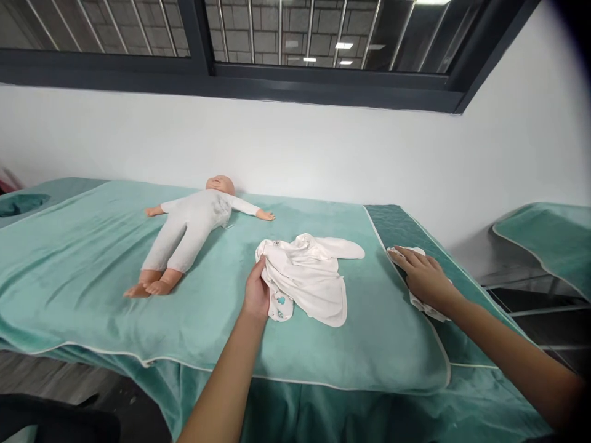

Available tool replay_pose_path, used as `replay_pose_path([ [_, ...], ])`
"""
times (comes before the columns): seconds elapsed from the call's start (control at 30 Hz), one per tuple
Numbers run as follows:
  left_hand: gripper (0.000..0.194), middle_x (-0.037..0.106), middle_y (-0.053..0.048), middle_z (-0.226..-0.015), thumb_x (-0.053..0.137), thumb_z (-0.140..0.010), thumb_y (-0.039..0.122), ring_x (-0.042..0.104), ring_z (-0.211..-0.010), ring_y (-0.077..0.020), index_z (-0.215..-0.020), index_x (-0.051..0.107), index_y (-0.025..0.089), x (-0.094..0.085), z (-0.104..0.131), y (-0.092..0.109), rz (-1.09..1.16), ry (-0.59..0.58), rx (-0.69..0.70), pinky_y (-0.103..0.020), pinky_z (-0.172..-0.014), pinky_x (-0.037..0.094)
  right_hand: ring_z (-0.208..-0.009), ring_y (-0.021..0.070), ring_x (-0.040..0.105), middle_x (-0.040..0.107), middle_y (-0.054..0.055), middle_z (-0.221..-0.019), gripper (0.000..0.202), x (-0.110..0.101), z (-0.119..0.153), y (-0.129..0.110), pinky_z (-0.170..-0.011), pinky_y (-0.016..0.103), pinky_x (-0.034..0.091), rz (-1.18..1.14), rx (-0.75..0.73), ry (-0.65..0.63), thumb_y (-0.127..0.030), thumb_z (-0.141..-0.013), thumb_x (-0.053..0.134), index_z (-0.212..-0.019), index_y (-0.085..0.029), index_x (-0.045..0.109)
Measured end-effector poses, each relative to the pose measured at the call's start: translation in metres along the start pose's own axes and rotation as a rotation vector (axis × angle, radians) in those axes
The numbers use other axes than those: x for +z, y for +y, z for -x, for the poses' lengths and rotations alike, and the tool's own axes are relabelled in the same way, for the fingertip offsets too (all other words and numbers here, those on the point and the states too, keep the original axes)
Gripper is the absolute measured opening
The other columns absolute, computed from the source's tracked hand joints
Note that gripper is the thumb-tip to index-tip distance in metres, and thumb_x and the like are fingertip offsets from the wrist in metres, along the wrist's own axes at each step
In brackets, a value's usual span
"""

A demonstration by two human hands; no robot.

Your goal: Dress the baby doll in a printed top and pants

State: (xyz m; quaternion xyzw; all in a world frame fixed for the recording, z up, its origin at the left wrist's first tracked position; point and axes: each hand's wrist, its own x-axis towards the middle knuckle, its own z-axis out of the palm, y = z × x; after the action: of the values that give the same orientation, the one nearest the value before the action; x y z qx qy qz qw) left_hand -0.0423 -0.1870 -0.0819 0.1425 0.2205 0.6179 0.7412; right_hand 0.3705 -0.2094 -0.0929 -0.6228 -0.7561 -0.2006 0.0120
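Note:
My left hand (257, 292) grips the left edge of a white baby shirt (307, 271), its thumb on top of the cloth. The shirt lies partly spread on the green blanket, one sleeve stretching right, with a patch of teal print showing at its lower left. Off to the right, my right hand (427, 280) rests flat with fingers stretched out over a folded white cloth (420, 306), mostly hidden beneath it. A baby doll (194, 221) in a white bodysuit lies on its back left of the shirt, arms spread, head toward the wall.
The green blanket (92, 264) covers the bed, its white-piped edge running along the front and right. Behind it stands a white wall (323, 147) below a dark-framed window (332, 83) with metal bars. Another green-covered surface (549, 237) is at the right.

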Motion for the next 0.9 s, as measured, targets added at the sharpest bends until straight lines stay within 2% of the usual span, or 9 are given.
replay_pose_path([
  [0.17, 0.046, 0.073, -0.010, -0.116, 0.068, -0.083, 0.035, 0.068, -0.110, -0.0285, -0.125, 0.063, 0.017, 0.001, 0.000, 0.003, -0.061, -0.001, 0.054, -0.041, -0.101, 0.051, -0.146, 0.0334, 0.029, 0.036, 0.009, -0.158, 0.062, -0.007, 0.004, -0.008, -0.112, 0.064, 0.028, 0.050, 0.027, 0.085, -0.011, -0.088, 0.038, -0.149, -0.024, 0.036],
  [0.27, 0.034, 0.077, -0.009, -0.101, 0.075, -0.078, 0.030, 0.073, -0.093, -0.0265, -0.108, 0.069, 0.015, 0.003, -0.006, 0.019, -0.216, 0.073, 0.102, -0.037, -0.092, 0.054, -0.147, 0.0342, 0.027, 0.036, 0.011, -0.158, 0.060, -0.021, -0.009, -0.019, -0.114, 0.066, 0.021, -0.007, 0.060, 0.130, -0.014, -0.089, 0.040, -0.148, -0.023, 0.037],
  [0.37, 0.022, 0.076, -0.009, -0.081, 0.080, -0.071, 0.021, 0.072, -0.070, -0.0234, -0.089, 0.071, 0.011, 0.015, -0.015, 0.041, -0.427, 0.161, 0.045, -0.034, -0.076, 0.055, -0.144, 0.0342, 0.032, 0.040, 0.014, -0.155, 0.053, -0.045, -0.035, -0.041, -0.115, 0.063, 0.026, -0.218, 0.074, 0.140, -0.022, -0.093, 0.038, -0.146, -0.021, 0.040],
  [0.47, 0.021, 0.074, -0.010, -0.076, 0.082, -0.068, 0.022, 0.069, -0.066, -0.0239, -0.082, 0.072, 0.011, 0.048, -0.017, 0.059, -0.653, 0.037, 0.024, -0.033, -0.068, 0.051, -0.140, 0.0296, 0.040, 0.042, 0.014, -0.152, 0.056, -0.079, -0.070, -0.076, -0.113, 0.049, 0.037, -0.598, 0.006, 0.112, -0.035, -0.094, 0.045, -0.148, -0.021, 0.037],
  [0.53, 0.019, 0.074, -0.007, -0.079, 0.081, -0.069, 0.026, 0.067, -0.071, -0.0236, -0.081, 0.073, 0.014, 0.081, -0.010, 0.067, -0.897, -0.160, 0.112, -0.032, -0.071, 0.050, -0.137, 0.0279, 0.045, 0.044, 0.011, -0.151, 0.060, -0.106, -0.093, -0.102, -0.112, 0.048, 0.037, -0.801, -0.080, 0.083, -0.039, -0.091, 0.052, -0.147, -0.026, 0.037],
  [0.6, 0.015, 0.073, -0.004, -0.082, 0.079, -0.071, 0.028, 0.065, -0.082, -0.0244, -0.080, 0.074, 0.017, 0.117, 0.003, 0.074, -1.110, -0.370, 0.236, -0.032, -0.078, 0.048, -0.134, 0.0275, 0.046, 0.046, 0.010, -0.150, 0.061, -0.136, -0.115, -0.125, -0.111, 0.047, 0.037, -0.939, -0.274, 0.086, -0.037, -0.086, 0.060, -0.143, -0.027, 0.043],
  [0.7, 0.011, 0.073, -0.003, -0.088, 0.077, -0.071, 0.026, 0.063, -0.094, -0.0275, -0.081, 0.074, 0.020, 0.161, 0.024, 0.087, -1.289, -0.586, 0.350, -0.034, -0.087, 0.045, -0.107, 0.0224, 0.061, 0.067, 0.005, -0.118, 0.034, -0.177, -0.138, -0.141, -0.093, 0.037, 0.046, -1.064, -0.420, 0.066, -0.032, -0.085, 0.059, -0.118, -0.022, 0.062],
  [0.77, 0.010, 0.072, -0.003, -0.090, 0.072, -0.075, 0.025, 0.063, -0.098, -0.0289, -0.084, 0.075, 0.021, 0.177, 0.035, 0.098, -1.455, -0.626, 0.482, -0.035, -0.089, 0.044, -0.085, 0.0179, 0.061, 0.067, 0.000, -0.090, 0.020, -0.199, -0.144, -0.139, -0.076, 0.030, 0.045, -1.051, -0.395, 0.034, -0.038, -0.085, 0.061, -0.095, -0.021, 0.066],
  [0.9, 0.021, 0.069, -0.004, -0.098, 0.055, -0.087, 0.026, 0.063, -0.099, -0.0272, -0.099, 0.073, 0.025, 0.178, 0.045, 0.118, -1.979, -0.533, 0.946, -0.038, -0.087, 0.044, -0.062, 0.0109, 0.044, 0.049, -0.005, -0.065, 0.035, -0.232, -0.134, -0.119, -0.057, 0.025, 0.029, -0.962, -0.338, -0.053, -0.052, -0.079, 0.067, -0.070, -0.020, 0.055],
])
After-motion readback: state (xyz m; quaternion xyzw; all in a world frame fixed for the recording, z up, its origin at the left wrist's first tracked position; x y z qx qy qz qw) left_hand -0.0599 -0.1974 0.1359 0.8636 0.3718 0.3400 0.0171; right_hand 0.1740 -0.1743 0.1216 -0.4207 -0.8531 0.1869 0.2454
